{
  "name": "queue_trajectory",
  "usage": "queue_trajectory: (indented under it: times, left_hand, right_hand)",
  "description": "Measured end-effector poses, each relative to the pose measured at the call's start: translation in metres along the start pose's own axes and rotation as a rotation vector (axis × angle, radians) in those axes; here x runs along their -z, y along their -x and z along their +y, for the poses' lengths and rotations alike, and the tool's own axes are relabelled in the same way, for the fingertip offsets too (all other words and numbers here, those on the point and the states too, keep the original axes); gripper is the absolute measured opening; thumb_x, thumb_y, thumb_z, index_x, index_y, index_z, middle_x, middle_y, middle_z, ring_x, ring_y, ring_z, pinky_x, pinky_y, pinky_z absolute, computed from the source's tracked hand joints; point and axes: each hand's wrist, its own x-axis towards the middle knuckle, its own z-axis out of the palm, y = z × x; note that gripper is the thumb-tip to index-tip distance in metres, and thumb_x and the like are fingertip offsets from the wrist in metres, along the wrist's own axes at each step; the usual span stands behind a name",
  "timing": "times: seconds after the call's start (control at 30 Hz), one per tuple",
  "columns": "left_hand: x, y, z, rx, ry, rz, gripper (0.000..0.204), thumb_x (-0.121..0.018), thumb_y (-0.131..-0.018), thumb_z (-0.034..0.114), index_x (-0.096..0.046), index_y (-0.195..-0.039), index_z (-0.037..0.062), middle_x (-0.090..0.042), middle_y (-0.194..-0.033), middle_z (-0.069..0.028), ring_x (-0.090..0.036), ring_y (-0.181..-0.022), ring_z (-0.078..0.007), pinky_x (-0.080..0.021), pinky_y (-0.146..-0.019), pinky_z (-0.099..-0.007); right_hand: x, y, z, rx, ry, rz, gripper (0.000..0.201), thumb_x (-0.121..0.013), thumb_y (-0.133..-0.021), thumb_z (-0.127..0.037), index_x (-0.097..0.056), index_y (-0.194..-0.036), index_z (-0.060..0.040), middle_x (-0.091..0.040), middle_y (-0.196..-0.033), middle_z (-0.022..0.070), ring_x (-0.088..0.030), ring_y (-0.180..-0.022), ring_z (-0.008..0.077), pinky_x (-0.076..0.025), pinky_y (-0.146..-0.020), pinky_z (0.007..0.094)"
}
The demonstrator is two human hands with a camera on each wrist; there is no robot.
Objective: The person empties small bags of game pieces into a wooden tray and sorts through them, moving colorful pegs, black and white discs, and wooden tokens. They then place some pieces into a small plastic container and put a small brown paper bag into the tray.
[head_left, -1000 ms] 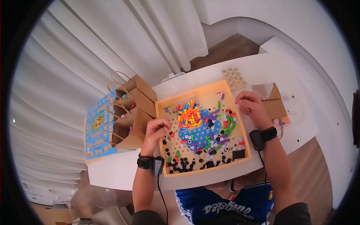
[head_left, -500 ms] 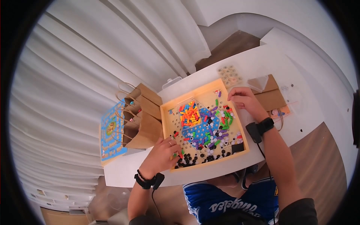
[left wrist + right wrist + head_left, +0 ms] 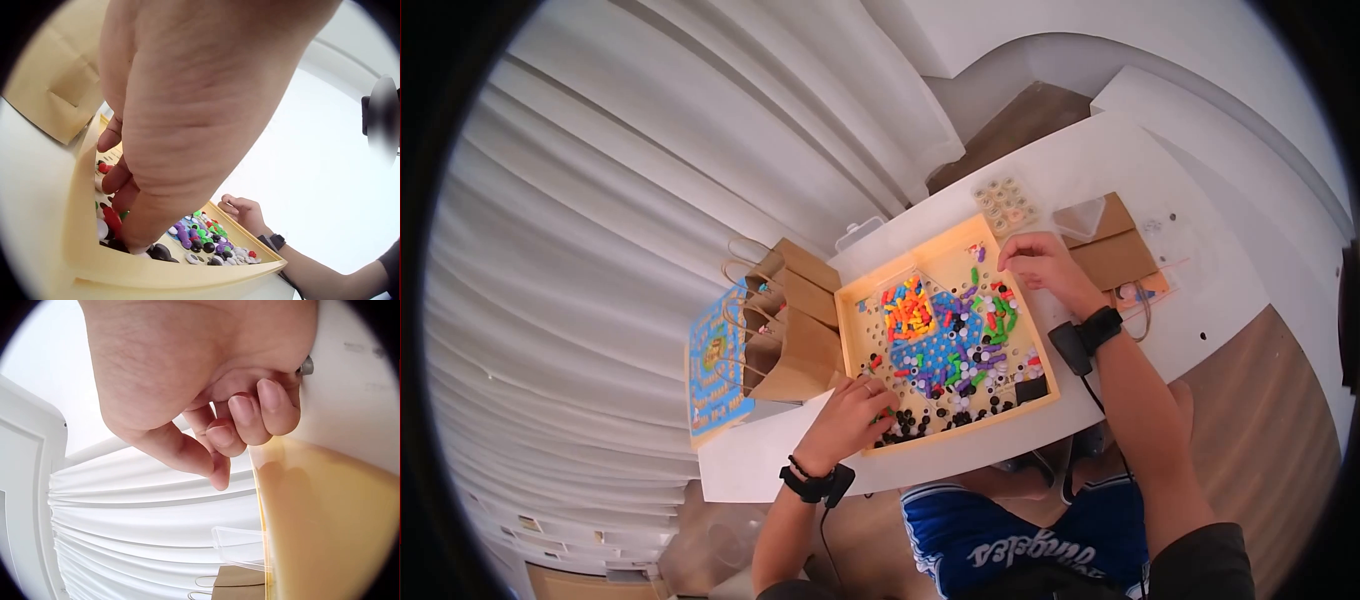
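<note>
A shallow wooden tray [image 3: 950, 443] holds a blue board [image 3: 920, 357] with many small coloured pegs. My left hand [image 3: 853, 415] reaches over its near left corner, fingers pointing down among the pieces. In the left wrist view, its thumb and fingertips pinch a red peg [image 3: 112, 222], close to black and white pieces [image 3: 161, 252]. The right hand [image 3: 1040, 265] hovers at the tray's right rim. Its fingers [image 3: 244, 412] hang loosely curled and hold nothing.
A clear box of orange, yellow and red pegs [image 3: 910, 308] sits in the tray. Brown paper bags [image 3: 800, 355] and a blue patterned box [image 3: 715, 350] stand to the left. At the right lie round wooden pieces [image 3: 1005, 205] and a brown folded bag [image 3: 1115, 250].
My left hand has gone from the tray's left rim down to its near left corner, fingers now among the pieces. The right hand stays by the right rim. The head view has shifted.
</note>
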Motion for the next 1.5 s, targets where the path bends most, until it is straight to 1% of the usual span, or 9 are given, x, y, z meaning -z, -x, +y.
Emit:
queue_trajectory:
  times: [0.33, 0.53, 0.77, 0.87, 0.97, 1.13, 1.23, 1.3, 1.5]
  left_hand:
    - [0.004, 0.001, 0.003, -0.002, -0.074, 0.046, 0.027, -0.078, -0.083, 0.01, -0.07, -0.109, 0.0101, -0.071, -0.103, -0.0086, -0.064, -0.109, -0.0274, -0.043, -0.097, -0.039]
    - [0.0, 0.004, -0.002, -0.023, -0.13, 0.03, 0.028, -0.077, -0.083, 0.009, -0.067, -0.11, 0.0115, -0.07, -0.104, -0.0044, -0.064, -0.109, -0.0229, -0.041, -0.097, -0.0378]
    - [-0.001, 0.005, -0.002, -0.018, -0.154, 0.023, 0.025, -0.075, -0.085, 0.009, -0.067, -0.108, 0.0116, -0.07, -0.101, -0.0046, -0.064, -0.107, -0.023, -0.042, -0.097, -0.0382]
    - [0.006, 0.007, 0.002, -0.061, -0.21, 0.116, 0.02, -0.073, -0.084, 0.008, -0.068, -0.103, 0.011, -0.069, -0.099, -0.0048, -0.064, -0.106, -0.0231, -0.043, -0.096, -0.0377]
    - [0.012, 0.015, 0.005, -0.051, -0.277, 0.058, 0.021, -0.076, -0.08, 0.009, -0.07, -0.1, 0.0109, -0.068, -0.096, -0.0059, -0.064, -0.104, -0.0256, -0.043, -0.097, -0.0385]
    - [0.013, 0.017, 0.016, -0.034, -0.379, -0.034, 0.015, -0.077, -0.08, 0.012, -0.069, -0.093, 0.0107, -0.069, -0.092, -0.0029, -0.063, -0.098, -0.0221, -0.044, -0.092, -0.0374]
    - [0.012, 0.013, 0.021, -0.065, -0.358, -0.08, 0.016, -0.078, -0.08, 0.014, -0.068, -0.091, 0.0108, -0.069, -0.089, -0.0019, -0.063, -0.096, -0.0211, -0.044, -0.09, -0.0361]
    - [0.009, 0.012, 0.019, -0.077, -0.368, -0.102, 0.016, -0.078, -0.079, 0.015, -0.068, -0.091, 0.0113, -0.069, -0.087, -0.0016, -0.063, -0.096, -0.0208, -0.044, -0.09, -0.0354]
    - [0.002, 0.009, 0.016, -0.116, -0.417, -0.112, 0.017, -0.079, -0.078, 0.016, -0.069, -0.091, 0.0127, -0.069, -0.081, -0.0005, -0.063, -0.094, -0.0198, -0.044, -0.089, -0.035]
  right_hand:
    - [0.002, -0.001, 0.002, 0.014, -0.014, -0.004, 0.01, -0.064, -0.093, -0.006, -0.072, -0.088, -0.0027, -0.053, -0.069, -0.0047, -0.041, -0.056, 0.0028, -0.031, -0.05, 0.0216]
    - [0.002, -0.002, 0.003, 0.01, -0.001, -0.001, 0.01, -0.064, -0.092, -0.006, -0.072, -0.088, -0.0028, -0.053, -0.069, -0.0047, -0.041, -0.057, 0.0031, -0.031, -0.051, 0.0216]
    - [0.001, -0.002, 0.003, 0.022, 0.001, 0.001, 0.009, -0.064, -0.092, -0.007, -0.072, -0.089, -0.0026, -0.057, -0.074, -0.0038, -0.042, -0.058, 0.0033, -0.032, -0.051, 0.0215]
    - [0.0, 0.0, -0.001, 0.019, 0.012, 0.011, 0.008, -0.064, -0.093, -0.006, -0.071, -0.09, -0.0029, -0.055, -0.073, -0.0049, -0.04, -0.059, 0.0028, -0.031, -0.052, 0.021]
    - [0.0, -0.001, 0.001, 0.009, 0.026, 0.007, 0.008, -0.063, -0.093, -0.005, -0.07, -0.091, -0.0037, -0.053, -0.073, -0.0058, -0.039, -0.06, 0.0022, -0.03, -0.053, 0.0203]
    - [0.002, -0.003, 0.006, 0.015, 0.052, 0.019, 0.008, -0.063, -0.094, -0.006, -0.07, -0.09, -0.0041, -0.055, -0.075, -0.0052, -0.04, -0.061, 0.0023, -0.031, -0.054, 0.0203]
    - [0.003, -0.004, 0.008, 0.035, 0.033, 0.013, 0.008, -0.065, -0.091, -0.006, -0.072, -0.09, -0.0021, -0.062, -0.076, -0.002, -0.043, -0.057, 0.0034, -0.033, -0.051, 0.0216]
    - [0.002, -0.003, 0.005, 0.031, 0.058, -0.001, 0.008, -0.063, -0.094, -0.005, -0.07, -0.09, -0.0038, -0.055, -0.075, -0.0048, -0.04, -0.06, 0.0023, -0.031, -0.053, 0.02]
    - [0.002, -0.004, 0.006, 0.034, 0.056, -0.005, 0.008, -0.063, -0.094, -0.005, -0.07, -0.09, -0.0037, -0.054, -0.074, -0.0049, -0.041, -0.06, 0.0026, -0.03, -0.053, 0.0206]
